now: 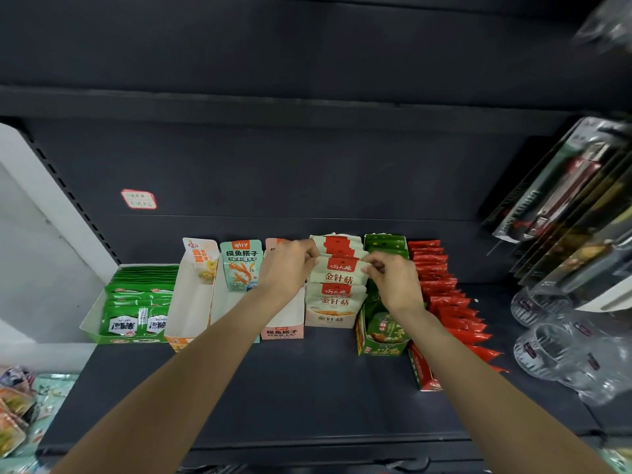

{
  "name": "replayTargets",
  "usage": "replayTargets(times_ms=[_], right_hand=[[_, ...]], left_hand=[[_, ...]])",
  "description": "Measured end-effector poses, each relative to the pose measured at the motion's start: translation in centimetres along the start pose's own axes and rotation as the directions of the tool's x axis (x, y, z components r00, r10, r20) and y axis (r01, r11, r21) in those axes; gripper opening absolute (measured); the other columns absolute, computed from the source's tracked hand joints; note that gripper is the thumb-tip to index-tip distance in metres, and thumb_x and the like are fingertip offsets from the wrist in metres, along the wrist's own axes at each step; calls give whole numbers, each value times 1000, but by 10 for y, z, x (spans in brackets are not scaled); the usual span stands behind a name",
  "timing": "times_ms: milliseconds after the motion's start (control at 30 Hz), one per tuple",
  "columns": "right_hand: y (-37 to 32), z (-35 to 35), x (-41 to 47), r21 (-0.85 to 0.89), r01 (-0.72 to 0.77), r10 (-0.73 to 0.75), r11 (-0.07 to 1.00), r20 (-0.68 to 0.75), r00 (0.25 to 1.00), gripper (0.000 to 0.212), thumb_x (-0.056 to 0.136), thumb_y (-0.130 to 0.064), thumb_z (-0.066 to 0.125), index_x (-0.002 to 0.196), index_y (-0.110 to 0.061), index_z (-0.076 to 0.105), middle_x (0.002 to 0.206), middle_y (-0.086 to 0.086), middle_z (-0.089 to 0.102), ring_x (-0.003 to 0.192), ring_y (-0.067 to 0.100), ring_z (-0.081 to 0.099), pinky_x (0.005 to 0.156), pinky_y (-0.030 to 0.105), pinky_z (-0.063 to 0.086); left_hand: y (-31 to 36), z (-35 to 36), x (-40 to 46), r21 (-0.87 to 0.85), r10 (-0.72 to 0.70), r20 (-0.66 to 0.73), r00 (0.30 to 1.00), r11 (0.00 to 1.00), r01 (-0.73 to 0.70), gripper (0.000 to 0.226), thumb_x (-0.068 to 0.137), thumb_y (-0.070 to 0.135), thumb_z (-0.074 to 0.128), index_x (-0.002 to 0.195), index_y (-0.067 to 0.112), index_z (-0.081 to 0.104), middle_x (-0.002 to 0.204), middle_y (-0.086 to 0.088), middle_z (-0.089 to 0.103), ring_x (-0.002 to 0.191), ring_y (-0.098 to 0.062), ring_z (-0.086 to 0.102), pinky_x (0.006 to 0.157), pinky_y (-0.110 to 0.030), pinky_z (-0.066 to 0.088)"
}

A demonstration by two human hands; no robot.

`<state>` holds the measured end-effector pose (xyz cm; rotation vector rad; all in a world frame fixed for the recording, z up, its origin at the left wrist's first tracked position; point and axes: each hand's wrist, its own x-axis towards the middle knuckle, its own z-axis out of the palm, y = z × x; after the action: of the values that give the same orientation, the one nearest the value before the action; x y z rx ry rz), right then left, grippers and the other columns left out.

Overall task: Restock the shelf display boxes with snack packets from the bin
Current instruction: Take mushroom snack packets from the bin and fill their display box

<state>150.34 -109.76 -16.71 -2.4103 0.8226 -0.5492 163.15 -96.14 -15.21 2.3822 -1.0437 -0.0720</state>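
Head view: on the shelf [307, 388], I have both hands pinching one pale packet [338, 270], left hand [290, 265] at its nine o'clock, right hand [390, 282] at three. I judge it should be seated upright, square in its box [330, 319]. Green box [102, 323] full; orange box [186, 323] and teal box [219, 313] nearly bare. Bin packets [17, 405] at seven o'clock.

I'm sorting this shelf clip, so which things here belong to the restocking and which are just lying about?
Part of the job:
cream mushroom packets
both hands
display boxes
bin packets

Just lying about:
glass mugs
hanging packs
red-edged label
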Motion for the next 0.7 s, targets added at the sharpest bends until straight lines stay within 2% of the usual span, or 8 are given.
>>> replayTargets(times_ms=[67, 200, 367, 433, 600, 700], right_hand=[[0, 0, -1, 1, 11, -11, 1000, 13, 1000, 18, 88, -14, 64, 106, -15, 68, 99, 2, 70, 91, 16, 66, 79, 34, 56], [-4, 0, -11, 33, 90, -90, 995, 2, 996, 29, 87, -15, 65, 116, -15, 63, 114, 2, 61, 100, 13, 60, 88, 26, 51], [-23, 2, -32, -35, 203, -204, 979, -51, 978, 33, 88, -13, 63, 121, -14, 61, 119, 1, 53, 114, 15, 47, 95, 24, 41], [-33, 7, -37, -4, 242, -242, 970, -43, 969, 32, 88, -14, 63, 120, -16, 61, 119, -1, 53, 110, 14, 48, 91, 22, 42], [-72, 40, -55, 150, 267, -290, 952, 157, 944, 28, 91, -21, 58, 119, -20, 60, 112, -2, 58, 93, 14, 59, 82, 33, 50], [-106, 70, -74, 182, 287, -326, 940, 238, 915, 25, 93, -21, 57, 118, -21, 60, 106, -4, 60, 87, 12, 59, 80, 31, 50]], left_hand=[[-1, 0, -3, 8, 3, 9, 1000, 1000, -3, 13, 93, 23, 58, 104, 18, 63, 101, 0, 70, 90, -16, 65, 77, -34, 55], [2, -4, -14, -27, 35, -37, 999, 999, -36, 22, 92, 20, 59, 113, 16, 59, 108, 0, 68, 94, -16, 64, 80, -35, 55], [4, -7, -39, 58, 82, -45, 996, 995, -80, 26, 93, 22, 55, 119, 19, 57, 119, 0, 61, 100, -17, 60, 83, -34, 52], [-2, -12, -50, 30, 48, -76, 996, 999, -45, 25, 93, 24, 55, 118, 20, 57, 118, 2, 60, 98, -15, 60, 82, -33, 53], [-36, -39, -93, -53, -62, -172, 983, 997, 53, 19, 92, 22, 56, 110, 20, 61, 107, 4, 65, 89, -12, 62, 73, -28, 50], [-75, -56, -122, -63, -140, -178, 974, 989, 131, 21, 92, 22, 56, 112, 20, 61, 105, 5, 65, 89, -14, 63, 73, -32, 51]])
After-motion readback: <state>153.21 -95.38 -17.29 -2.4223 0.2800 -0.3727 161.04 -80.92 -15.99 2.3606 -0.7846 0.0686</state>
